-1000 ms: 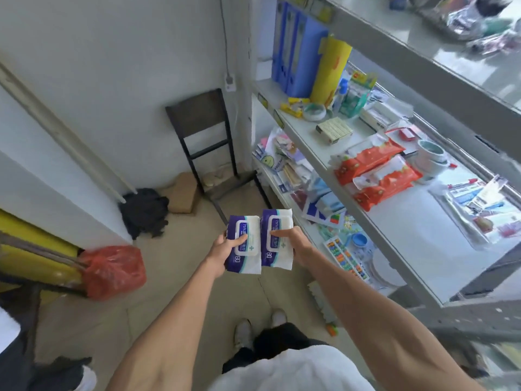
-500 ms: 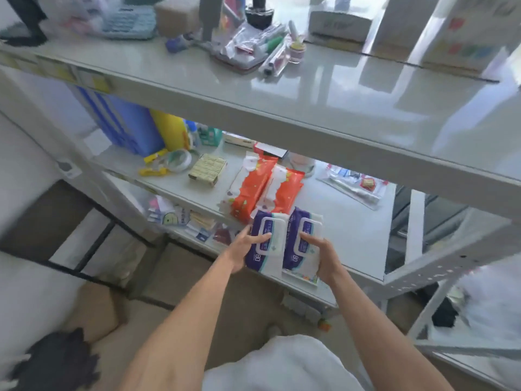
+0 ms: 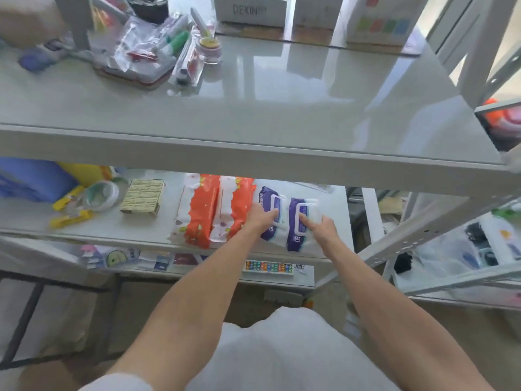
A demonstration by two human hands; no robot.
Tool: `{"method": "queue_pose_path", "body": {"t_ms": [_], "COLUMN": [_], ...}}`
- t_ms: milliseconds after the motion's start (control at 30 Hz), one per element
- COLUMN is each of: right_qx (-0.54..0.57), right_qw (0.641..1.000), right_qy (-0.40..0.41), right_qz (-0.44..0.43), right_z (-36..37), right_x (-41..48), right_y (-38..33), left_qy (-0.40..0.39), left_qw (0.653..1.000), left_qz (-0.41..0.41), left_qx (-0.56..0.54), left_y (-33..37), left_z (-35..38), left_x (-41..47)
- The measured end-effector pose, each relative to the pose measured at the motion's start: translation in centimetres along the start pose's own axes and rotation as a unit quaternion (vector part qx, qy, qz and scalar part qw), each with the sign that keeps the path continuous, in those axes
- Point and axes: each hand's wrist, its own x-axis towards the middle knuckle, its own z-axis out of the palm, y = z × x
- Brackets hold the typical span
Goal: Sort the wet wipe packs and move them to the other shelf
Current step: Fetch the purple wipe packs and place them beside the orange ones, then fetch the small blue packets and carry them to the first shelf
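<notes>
Head view: both hands (image 3: pixel 293 218) grip purple wipe packs (image 3: pixel 284 221) on the glossy grey middle shelf (image 3: pixel 112 227).

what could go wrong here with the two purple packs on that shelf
1. The right purple pack lies close to the front edge of the middle shelf; if the right hand lets go too soon, it may slide off.
2. The left hand works right against the orange packs, so pushing the left purple pack further in could shove them out of line.
3. The top shelf hides the backs of the packs, so alignment is hard to judge.
</notes>
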Motion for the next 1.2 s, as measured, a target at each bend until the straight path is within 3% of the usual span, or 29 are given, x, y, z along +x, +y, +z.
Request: {"method": "queue_pose_path", "body": {"t_ms": [100,167,233,367,467,567,600,667,767,900,1100,1200], "right_qx": [-0.104,-0.158,-0.230,-0.344,-0.366,-0.335,-0.307,-0.256,-0.217,-0.176,-0.115,-0.074], "right_qw": [0.993,0.985,0.968,0.930,0.922,0.931,0.937,0.943,0.948,0.947,0.874,0.839], "right_qy": [0.054,0.069,0.097,0.124,0.127,0.146,0.163,0.200,0.216,0.269,0.419,0.462], "right_qz": [-0.005,-0.014,-0.029,-0.026,-0.019,-0.028,-0.040,-0.074,-0.087,0.004,0.218,0.279], "right_z": [0.9,1.6,2.6,4.3,4.1,3.5,3.3,2.5,-0.2,-5.7,-15.1,-19.9], "right_x": [0.7,1.1,1.6,1.6,1.6,0.8,0.1,-1.7,-5.3,-11.9,-23.1,-28.0], "right_y": [-0.6,-0.9,-0.9,-0.6,-0.5,0.0,0.5,1.9,4.8,10.1,19.2,22.9], "left_qy": [0.060,0.085,0.053,-0.048,-0.054,0.031,0.029,-0.050,-0.165,-0.302,-0.457,-0.486], "left_qw": [0.975,0.929,0.886,0.817,0.836,0.885,0.896,0.903,0.872,0.803,0.699,0.650], "left_qz": [0.073,0.176,0.242,0.220,0.208,0.263,0.275,0.280,0.306,0.326,0.349,0.362], "left_qx": [0.202,0.314,0.393,0.530,0.505,0.382,0.347,0.323,0.345,0.397,0.425,0.458], "left_y": [0.1,-0.4,-1.2,-2.9,-1.9,0.5,1.2,1.8,1.0,-0.4,0.4,1.0], "left_z": [0.6,0.6,0.8,1.4,1.4,2.1,2.8,4.4,6.9,11.8,22.5,28.9], "left_x": [0.3,-0.1,0.0,1.2,0.4,-1.4,-2.4,-4.3,-6.5,-9.3,-16.7,-21.3]}}
